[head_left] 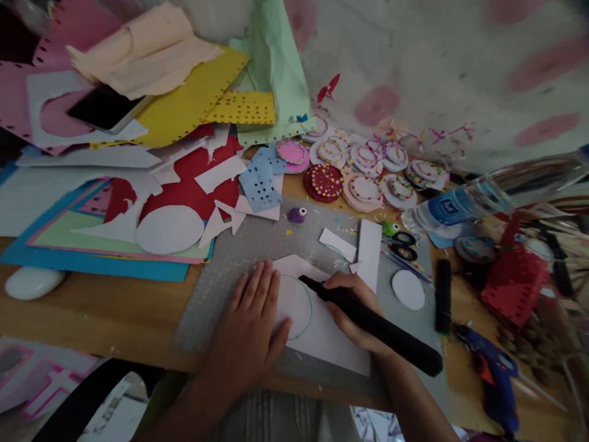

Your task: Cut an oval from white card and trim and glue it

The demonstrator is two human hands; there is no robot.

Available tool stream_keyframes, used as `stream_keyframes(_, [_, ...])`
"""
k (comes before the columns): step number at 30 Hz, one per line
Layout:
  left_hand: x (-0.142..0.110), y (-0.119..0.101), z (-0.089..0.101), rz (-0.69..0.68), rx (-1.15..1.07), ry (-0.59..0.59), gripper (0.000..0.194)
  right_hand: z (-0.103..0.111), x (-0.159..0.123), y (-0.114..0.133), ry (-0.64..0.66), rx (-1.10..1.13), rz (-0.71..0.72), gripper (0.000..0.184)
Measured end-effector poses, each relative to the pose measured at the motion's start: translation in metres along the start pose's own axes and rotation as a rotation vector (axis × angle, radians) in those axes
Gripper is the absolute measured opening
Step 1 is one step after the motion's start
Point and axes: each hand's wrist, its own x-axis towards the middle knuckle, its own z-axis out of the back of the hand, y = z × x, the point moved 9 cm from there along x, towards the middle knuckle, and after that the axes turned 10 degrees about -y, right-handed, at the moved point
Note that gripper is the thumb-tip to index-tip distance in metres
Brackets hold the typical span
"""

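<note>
A white sheet of paper (331, 334) with a thin blue-green circle drawn on it lies on the grey cutting mat (202, 307). My left hand (251, 325) is spread flat on its left part, covering some of the circle. In my right hand (356, 307) is a thick black utility knife (386, 328), its narrow dark tip at the upper right of the circle's line. Whether that tip has cut the paper cannot be made out. Right of this hand lies a cut white paper disc (408, 290); white strips (368, 245) rest just beyond it.
Coloured sheets and scraps, with a white oval (170, 229), pile up at left under a phone (108, 109). Decorated paper discs (324, 182) line the back. A purple punch (297, 214), scissors (405, 245), plastic bottle (453, 205), black marker (443, 298) and blue glue gun (494, 374) lie around.
</note>
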Motion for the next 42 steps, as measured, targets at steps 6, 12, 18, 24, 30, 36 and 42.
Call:
stream_keyframes(6, [0.001,0.0,-0.001,-0.002,0.014,0.009,0.071,-0.004,0.0,0.004,0.048,-0.052,0.107,0.034])
stream_keyframes(12, [0.002,-0.001,-0.001,0.001,0.04,0.013,0.069,-0.008,-0.003,0.01,0.115,-0.062,0.207,0.037])
stream_keyframes(18, [0.002,-0.002,-0.004,0.022,0.049,0.033,0.088,-0.008,-0.002,0.017,0.172,-0.073,0.264,0.038])
stream_keyframes(24, [-0.001,0.0,-0.008,0.036,0.04,0.078,0.116,-0.009,-0.002,0.021,0.23,-0.076,0.311,0.04])
stream_keyframes(30, [0.0,-0.001,-0.006,0.041,0.032,0.083,0.124,-0.009,-0.006,0.02,0.261,-0.068,0.307,0.044])
stream_keyframes(36, [0.001,-0.001,-0.006,0.038,0.023,0.066,0.122,-0.007,-0.008,0.026,0.247,-0.094,0.308,0.041])
stream_keyframes(42, [0.0,-0.001,-0.006,0.035,0.015,0.05,0.122,-0.005,-0.017,0.026,0.208,-0.084,0.263,0.041])
